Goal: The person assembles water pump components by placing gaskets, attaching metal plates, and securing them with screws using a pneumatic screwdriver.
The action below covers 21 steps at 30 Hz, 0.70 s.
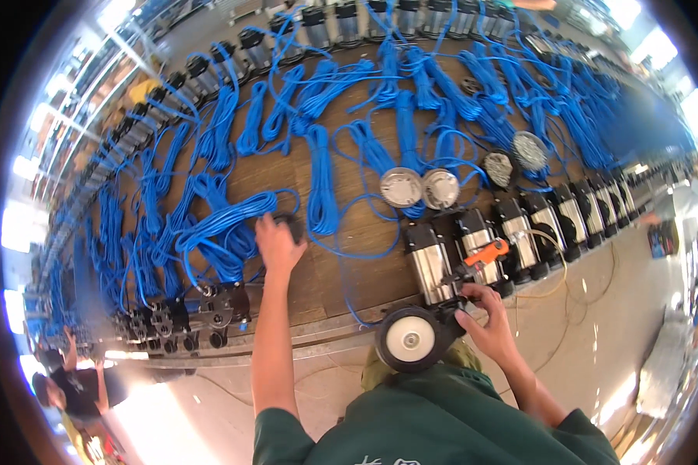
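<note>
My left hand reaches over the bench and closes on a small dark round part, beside a coiled bundle of blue cable. My right hand is at the bench's front edge, thumb and fingers closed around a black fitting at the lower end of a steel-bodied pump. Next to that fitting, in front of my body, is a black-rimmed disc with a white face. Just above my right hand, an orange-and-black tool lies across the neighbouring pump.
Steel-and-black pumps line the right front edge, and more stand along the far edge. Cable bundles cover much of the brown bench. Two round metal covers and bowls of small hardware sit mid-bench. Another person is at left.
</note>
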### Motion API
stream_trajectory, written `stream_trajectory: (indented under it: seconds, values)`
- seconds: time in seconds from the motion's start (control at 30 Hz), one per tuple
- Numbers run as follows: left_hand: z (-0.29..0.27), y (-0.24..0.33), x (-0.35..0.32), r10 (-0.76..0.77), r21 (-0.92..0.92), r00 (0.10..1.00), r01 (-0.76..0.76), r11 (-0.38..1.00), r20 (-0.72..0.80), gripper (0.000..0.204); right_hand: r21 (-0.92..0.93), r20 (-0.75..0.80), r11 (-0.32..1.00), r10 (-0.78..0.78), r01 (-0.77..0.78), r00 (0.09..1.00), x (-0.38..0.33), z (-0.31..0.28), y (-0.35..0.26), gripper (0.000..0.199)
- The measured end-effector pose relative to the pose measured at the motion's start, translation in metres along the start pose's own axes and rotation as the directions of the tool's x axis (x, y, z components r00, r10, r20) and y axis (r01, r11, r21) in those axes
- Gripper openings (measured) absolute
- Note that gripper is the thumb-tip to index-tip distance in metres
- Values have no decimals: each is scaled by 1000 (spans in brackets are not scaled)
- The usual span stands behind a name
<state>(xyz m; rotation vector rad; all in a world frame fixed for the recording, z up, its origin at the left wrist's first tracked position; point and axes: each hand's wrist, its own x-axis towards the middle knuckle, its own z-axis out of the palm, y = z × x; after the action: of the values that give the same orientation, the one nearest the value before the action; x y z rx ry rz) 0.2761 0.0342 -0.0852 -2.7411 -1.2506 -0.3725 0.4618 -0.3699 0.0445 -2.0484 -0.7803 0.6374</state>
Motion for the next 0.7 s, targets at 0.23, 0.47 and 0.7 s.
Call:
stream_trajectory:
  seconds: [0.23, 0.47, 0.7]
  values:
    - [-166, 83, -104, 100, -481, 846, 390, -786, 523, 70, 304, -14, 950, 84, -76, 996, 22, -16, 27, 38]
    - [-206, 138, -170, -12, -867, 943, 302, -396, 334, 74, 260, 143, 965, -82, 42, 986, 19, -9, 22, 39]
    - [-214, 212, -182, 106, -624, 994, -69, 778, 22, 76, 222, 209, 974, -94, 46, 973, 10, -9, 21, 39]
